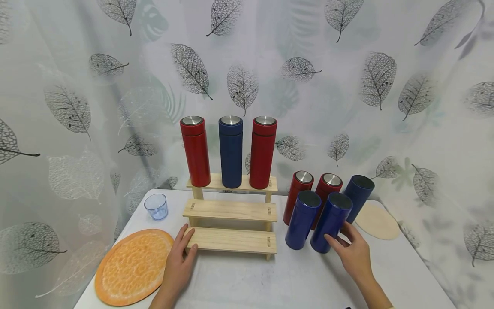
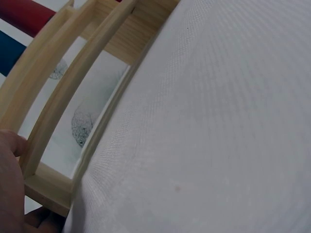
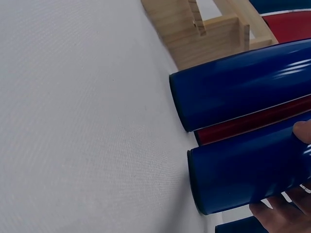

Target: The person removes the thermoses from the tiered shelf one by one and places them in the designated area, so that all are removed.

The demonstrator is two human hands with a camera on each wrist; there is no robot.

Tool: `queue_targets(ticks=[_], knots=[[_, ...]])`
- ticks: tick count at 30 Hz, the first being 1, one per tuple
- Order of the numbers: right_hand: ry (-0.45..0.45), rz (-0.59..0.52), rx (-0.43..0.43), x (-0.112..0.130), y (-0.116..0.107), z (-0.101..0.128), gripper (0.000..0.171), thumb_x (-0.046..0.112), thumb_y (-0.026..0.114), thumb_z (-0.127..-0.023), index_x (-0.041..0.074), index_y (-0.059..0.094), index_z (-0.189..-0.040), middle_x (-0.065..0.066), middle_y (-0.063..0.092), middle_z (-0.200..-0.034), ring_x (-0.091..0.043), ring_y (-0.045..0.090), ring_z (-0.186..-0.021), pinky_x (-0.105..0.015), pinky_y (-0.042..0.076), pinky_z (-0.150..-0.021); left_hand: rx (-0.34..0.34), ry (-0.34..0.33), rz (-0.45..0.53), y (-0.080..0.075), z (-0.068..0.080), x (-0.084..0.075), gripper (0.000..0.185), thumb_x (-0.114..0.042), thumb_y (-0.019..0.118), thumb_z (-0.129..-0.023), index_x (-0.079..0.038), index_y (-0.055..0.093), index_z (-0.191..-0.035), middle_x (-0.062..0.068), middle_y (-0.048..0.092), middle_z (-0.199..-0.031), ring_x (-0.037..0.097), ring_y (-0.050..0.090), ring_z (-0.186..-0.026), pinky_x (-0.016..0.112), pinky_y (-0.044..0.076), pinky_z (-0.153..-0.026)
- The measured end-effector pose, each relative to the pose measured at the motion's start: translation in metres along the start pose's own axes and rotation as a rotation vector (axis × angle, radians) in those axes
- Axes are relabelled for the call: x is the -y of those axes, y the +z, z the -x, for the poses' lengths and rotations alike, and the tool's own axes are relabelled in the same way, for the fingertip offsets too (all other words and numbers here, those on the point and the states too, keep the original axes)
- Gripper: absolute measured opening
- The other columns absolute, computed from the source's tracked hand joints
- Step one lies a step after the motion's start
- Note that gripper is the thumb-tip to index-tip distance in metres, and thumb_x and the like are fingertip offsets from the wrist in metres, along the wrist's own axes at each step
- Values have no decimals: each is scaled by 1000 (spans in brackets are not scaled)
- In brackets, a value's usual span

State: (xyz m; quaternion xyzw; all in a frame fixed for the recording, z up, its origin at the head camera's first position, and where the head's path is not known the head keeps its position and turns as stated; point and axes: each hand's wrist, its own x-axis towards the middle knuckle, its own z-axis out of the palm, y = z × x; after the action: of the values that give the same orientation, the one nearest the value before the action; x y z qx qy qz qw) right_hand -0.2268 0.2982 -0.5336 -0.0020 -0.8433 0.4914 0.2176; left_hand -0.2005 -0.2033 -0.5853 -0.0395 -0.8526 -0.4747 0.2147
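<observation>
Left hand (image 1: 180, 262) rests flat, fingers relaxed, against the three-step pale wooden rack (image 1: 231, 211). Right hand (image 1: 353, 253) wraps the nearest dark blue metal flask (image 1: 330, 222) on the worktop.

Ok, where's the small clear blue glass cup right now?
In the head view, the small clear blue glass cup stands on the table's left side, just left of the stepped wooden rack and behind the round orange mat.

White desk (image 1: 247, 279): wooden step rack (image 1: 231, 223), orange mat (image 1: 133, 266) left of hands, blue/red flasks (image 1: 324, 210), glass cup (image 1: 156, 206), beige disc (image 1: 377, 221).
</observation>
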Motion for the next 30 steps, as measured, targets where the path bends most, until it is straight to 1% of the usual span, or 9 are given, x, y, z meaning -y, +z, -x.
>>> queue_targets(ticks=[7, 16, 18, 20, 22, 23, 25, 28, 30], knots=[[3, 15, 5, 0, 0, -1, 69, 18, 89, -94, -1, 56, -152, -26, 65, -142, 17, 52, -111, -12, 51, -89, -2, 2, 11, 0, 0, -1, 48, -14, 67, -109, -1, 58, -155, 18, 38, -171, 41, 34, -155, 1, 22, -105], [-35, -15, -10, -2, 1, 0, 70, 10, 91, -91, -2, 57, -151, -28, 66, -138, 16, 56, -110, -15, 54, -88, -3, 12, 15, -1, 0, -3, 49, -13, 67, -109, 0, 58, -155, 19, 38, -171, 42, 34, -155, 1, 21, -106], [-25, -9, -9, -1, 2, 0, 70, 12, 90, -92, -2, 56, -152, -28, 65, -139, 10, 58, -113, -15, 53, -89, -1, 11, 17, -1, 1, -2, 49, -13, 67, -109, 0, 57, -155, 19, 37, -171, 43, 34, -155, 1, 21, -106], [-10, -3, -5, 0, 2, 1, 70, 15, 89, -93, -1, 55, -152, -27, 65, -140, -1, 64, -117, -14, 53, -90, 0, 9, 14, -1, 1, -2, 49, -13, 67, -109, 0, 57, -155, 19, 37, -171, 44, 34, -155, 1, 20, -106], [4, 6, -3, 1, 3, 1, 69, 17, 88, -94, 0, 55, -152, -26, 65, -140, -13, 66, -121, -14, 51, -91, 1, 7, 10, -1, 1, -2, 49, -14, 67, -109, 0, 57, -155, 19, 37, -171, 44, 33, -155, 1, 19, -107], [10, 12, -4, 1, 3, 2, 69, 18, 88, -95, 0, 55, -153, -25, 65, -140, -16, 66, -122, -14, 51, -92, 1, 7, 8, -1, 1, -2, 49, -14, 67, -109, 0, 57, -155, 19, 37, -171, 44, 34, -155, 1, 19, -107], [15, 15, -6, 0, 3, 2, 68, 19, 87, -96, 0, 55, -153, -25, 66, -140, -15, 65, -123, -14, 50, -92, 1, 8, 4, -1, 1, -2, 49, -14, 67, -109, 0, 57, -155, 19, 38, -171, 44, 33, -155, 1, 18, -108], [3, 15, -12, 1, 3, 4, 69, 18, 88, -95, -2, 55, -153, -26, 66, -138, -2, 61, -120, -13, 51, -92, 1, 10, 6, -1, 0, -2, 49, -14, 67, -109, 0, 57, -155, 19, 38, -171, 44, 33, -156, 2, 17, -108], [-11, 17, -29, 2, 2, 7, 70, 17, 89, -94, -2, 56, -152, -25, 67, -137, 3, 59, -117, -12, 51, -92, 2, 10, 4, -1, 0, -2, 50, -14, 68, -109, 0, 57, -155, 18, 38, -171, 44, 33, -156, 2, 17, -108]])
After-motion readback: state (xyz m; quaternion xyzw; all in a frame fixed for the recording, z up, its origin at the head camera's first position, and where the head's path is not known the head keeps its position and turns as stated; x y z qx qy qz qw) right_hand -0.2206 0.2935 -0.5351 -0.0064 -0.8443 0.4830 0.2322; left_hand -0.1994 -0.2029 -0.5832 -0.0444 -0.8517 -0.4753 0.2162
